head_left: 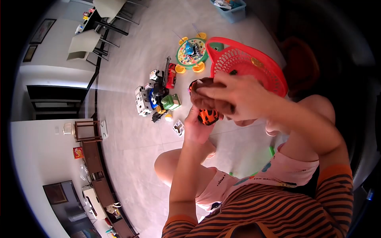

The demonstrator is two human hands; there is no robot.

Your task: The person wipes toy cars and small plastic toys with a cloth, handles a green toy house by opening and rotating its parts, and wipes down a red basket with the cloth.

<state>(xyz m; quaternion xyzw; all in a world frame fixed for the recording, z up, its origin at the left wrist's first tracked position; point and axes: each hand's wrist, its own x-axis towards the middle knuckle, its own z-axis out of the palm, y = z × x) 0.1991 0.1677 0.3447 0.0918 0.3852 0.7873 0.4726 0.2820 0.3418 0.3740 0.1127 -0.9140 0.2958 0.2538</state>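
Observation:
My left hand (197,127) is closed around an orange and black toy car (208,116), holding it up over the floor in front of my knees. With my right hand (247,97) I grip a brown cloth (212,97), bunched up and pressed against the car's upper part. The cloth hides part of the car and some of my fingers. Just beyond my hands stands a red plastic basket (274,59) with a handle, holding a few small things. A white and dark toy piece (178,128) lies on the floor left of my left hand.
Several toy vehicles stand grouped to the left, among them a red fire truck (171,75), a green truck (171,102) and a white vehicle (141,100). A round fishing toy (191,53) sits beyond them. Farther off are a blue bin (234,14) and chairs (85,43).

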